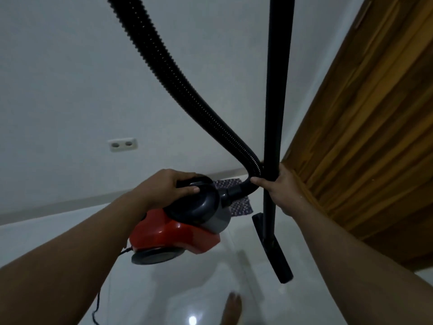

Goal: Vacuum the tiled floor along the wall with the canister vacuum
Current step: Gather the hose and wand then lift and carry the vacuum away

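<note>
A red and dark grey canister vacuum [180, 233] hangs in the air above the glossy white tiled floor [164, 299]. My left hand [167, 185] grips the black handle on top of it. Its black ribbed hose [164, 66] loops up out of the frame and comes back down as a straight black wand [276, 90]. My right hand [278, 184] is closed around the wand and the hose end together. The flat black floor nozzle [274, 252] at the wand's foot hovers just over the tiles, close to the white wall [70, 78].
A double wall socket [123, 144] sits low on the wall above the pale skirting. A wooden door [365, 137] stands at the right. A small dotted mat [239, 202] lies by the wall. The vacuum's power cord [98, 301] trails down left. A bare foot [232, 308] is at the bottom.
</note>
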